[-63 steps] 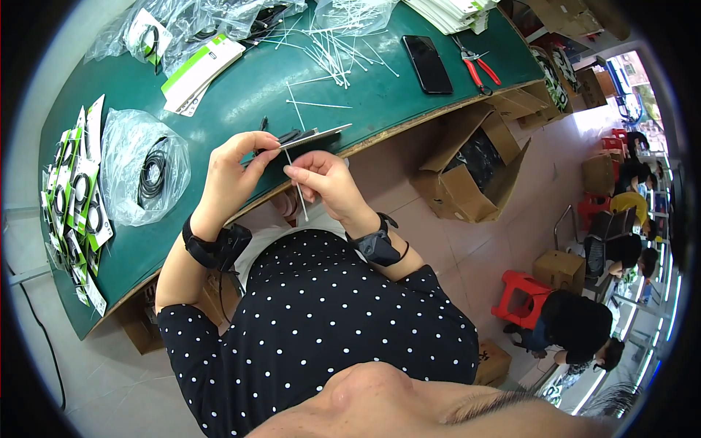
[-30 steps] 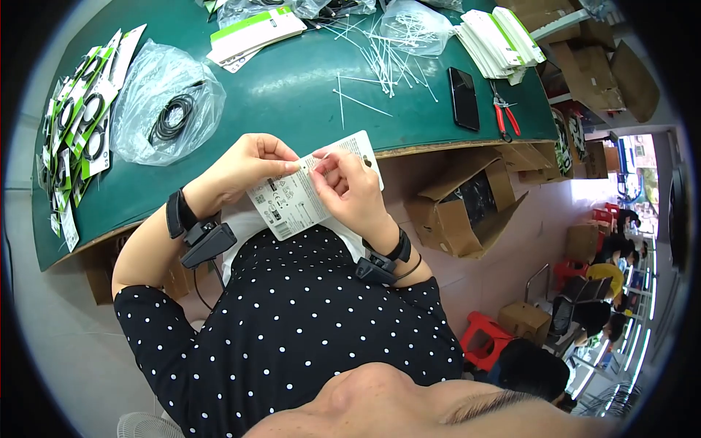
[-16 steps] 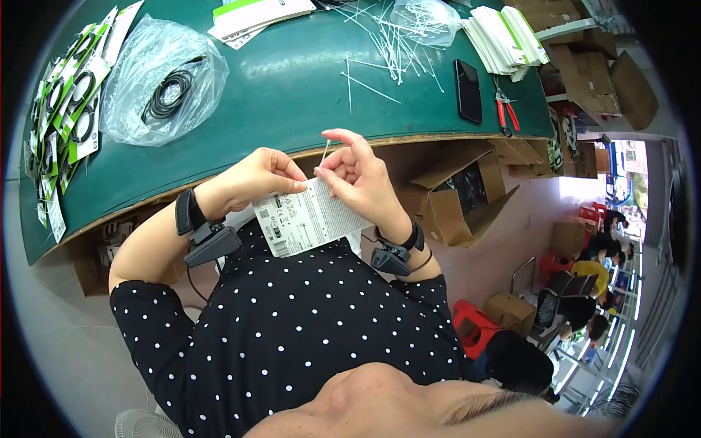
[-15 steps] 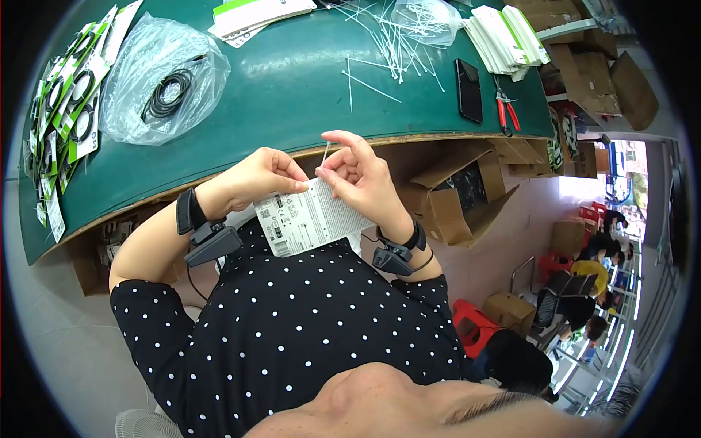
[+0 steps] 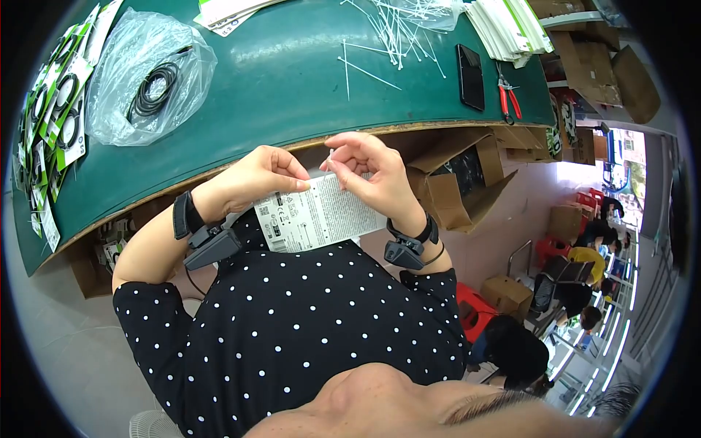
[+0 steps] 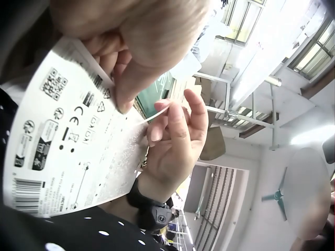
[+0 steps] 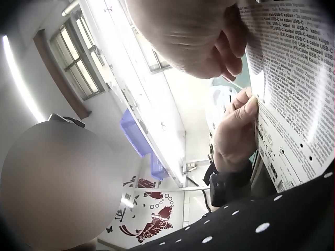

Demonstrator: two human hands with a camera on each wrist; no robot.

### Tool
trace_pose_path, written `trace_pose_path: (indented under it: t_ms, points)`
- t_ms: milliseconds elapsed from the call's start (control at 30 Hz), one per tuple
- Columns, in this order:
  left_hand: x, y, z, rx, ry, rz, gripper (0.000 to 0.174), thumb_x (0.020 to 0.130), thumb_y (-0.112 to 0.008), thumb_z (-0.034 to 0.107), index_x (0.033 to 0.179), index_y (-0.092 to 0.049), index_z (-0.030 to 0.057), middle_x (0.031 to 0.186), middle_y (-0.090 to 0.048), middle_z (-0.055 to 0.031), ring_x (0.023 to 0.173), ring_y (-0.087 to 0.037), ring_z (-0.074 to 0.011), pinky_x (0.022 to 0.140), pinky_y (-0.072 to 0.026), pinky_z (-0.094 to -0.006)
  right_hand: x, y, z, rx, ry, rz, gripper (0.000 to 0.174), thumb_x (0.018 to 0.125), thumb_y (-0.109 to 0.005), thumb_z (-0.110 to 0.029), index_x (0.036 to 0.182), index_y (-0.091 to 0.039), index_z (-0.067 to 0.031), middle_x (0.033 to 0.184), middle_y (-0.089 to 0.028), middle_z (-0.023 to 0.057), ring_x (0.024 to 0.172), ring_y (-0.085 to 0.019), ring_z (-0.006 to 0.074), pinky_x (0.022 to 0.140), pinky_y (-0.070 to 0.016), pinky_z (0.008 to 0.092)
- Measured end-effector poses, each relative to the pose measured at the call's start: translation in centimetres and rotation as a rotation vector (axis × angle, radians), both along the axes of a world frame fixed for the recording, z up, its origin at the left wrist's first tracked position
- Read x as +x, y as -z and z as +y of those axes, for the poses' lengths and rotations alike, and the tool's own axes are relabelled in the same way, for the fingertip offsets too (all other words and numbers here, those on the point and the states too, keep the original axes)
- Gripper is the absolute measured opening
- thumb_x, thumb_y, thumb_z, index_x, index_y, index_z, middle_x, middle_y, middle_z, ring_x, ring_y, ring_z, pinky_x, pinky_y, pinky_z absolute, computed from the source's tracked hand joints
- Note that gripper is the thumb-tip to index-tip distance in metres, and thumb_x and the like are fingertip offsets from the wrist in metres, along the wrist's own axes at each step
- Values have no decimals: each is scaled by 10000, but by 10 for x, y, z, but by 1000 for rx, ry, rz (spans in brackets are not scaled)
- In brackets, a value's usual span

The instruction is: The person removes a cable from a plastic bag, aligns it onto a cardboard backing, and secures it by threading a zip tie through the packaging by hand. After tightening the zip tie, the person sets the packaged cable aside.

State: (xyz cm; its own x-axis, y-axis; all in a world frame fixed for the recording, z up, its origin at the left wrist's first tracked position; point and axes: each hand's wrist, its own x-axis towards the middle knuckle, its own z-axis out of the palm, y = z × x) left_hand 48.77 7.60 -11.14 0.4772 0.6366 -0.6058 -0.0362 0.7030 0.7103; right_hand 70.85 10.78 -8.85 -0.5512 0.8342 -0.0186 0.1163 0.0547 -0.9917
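A white printed card (image 5: pixel 314 215) is held in front of the torso, its text side up. My left hand (image 5: pixel 266 179) pinches the card's far edge between thumb and fingers; the left wrist view shows the thumb on the card (image 6: pixel 78 130). A thin white cable tie (image 6: pixel 157 115) comes out at the card's edge, and my right hand (image 6: pixel 175 138) pinches its end between thumb and forefinger. In the head view the right hand (image 5: pixel 372 171) is at the card's upper right, other fingers bent. What lies behind the card is hidden.
On the green table (image 5: pixel 277 87) lie a bagged black cable (image 5: pixel 153 87), carded cables (image 5: pixel 55 117), loose cable ties (image 5: pixel 398 36), a phone (image 5: pixel 470 77), red-handled cutters (image 5: pixel 507 98) and stacked cards (image 5: pixel 504 29). An open carton (image 5: pixel 453 197) stands below the table edge.
The card has turned from edge-on to text side up. Over the last half second my right hand has moved slightly right, its fingers closer around the tie's end. The view has shifted.
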Motion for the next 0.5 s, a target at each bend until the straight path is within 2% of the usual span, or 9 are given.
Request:
trace_pose_path:
  t_ms: [133, 233, 267, 367, 400, 500]
  points:
    - [0, 0, 3, 0, 1, -16, 109, 830, -690, 15, 921, -645, -26, 864, -685, -83, 788, -657, -107, 711, -525, -217, 0, 5, 1, 129, -47, -68, 113, 841, -651, 26, 954, -659, 21, 860, -696, 70, 636, -605, 75, 556, -485, 191]
    - [0, 0, 6, -1, 19, -26, 103, 830, -691, 17, 916, -649, -23, 866, -686, -78, 791, -654, -103, 718, -519, -212, 2, 3, 7, 480, -182, -161, 110, 787, -702, 19, 892, -692, -11, 819, -690, 52, 645, -598, 94, 547, -467, 213]
    - [0, 0, 6, -5, 29, -31, 101, 829, -691, 18, 913, -651, -21, 867, -686, -75, 793, -652, -100, 722, -517, -209, 2, 2, 8, 475, -177, -160, 110, 787, -702, 19, 892, -692, -11, 819, -690, 52, 645, -598, 94, 547, -467, 213]
    - [2, -2, 8, 18, 50, -37, 98, 828, -694, 21, 908, -654, -18, 869, -685, -71, 798, -650, -97, 730, -511, -203, 4, -1, 11, 697, -185, -208, 118, 746, -736, 0, 855, -711, -36, 789, -685, 44, 661, -609, 133, 554, -467, 250]
    - [2, -2, 9, 35, 57, -42, 96, 828, -695, 23, 906, -655, -17, 869, -685, -69, 801, -649, -95, 734, -509, -200, 5, -1, 10, 692, -179, -210, 118, 746, -736, 0, 855, -711, -36, 789, -685, 44, 661, -609, 133, 554, -467, 250]
    - [3, -1, 10, 12, 64, -49, 98, 826, -697, 24, 906, -655, -16, 870, -685, -67, 805, -648, -93, 738, -506, -197, 8, -1, 9, 410, -148, -242, 130, 734, -749, -24, 856, -711, -46, 776, -682, 46, 674, -610, 159, 568, -470, 267]
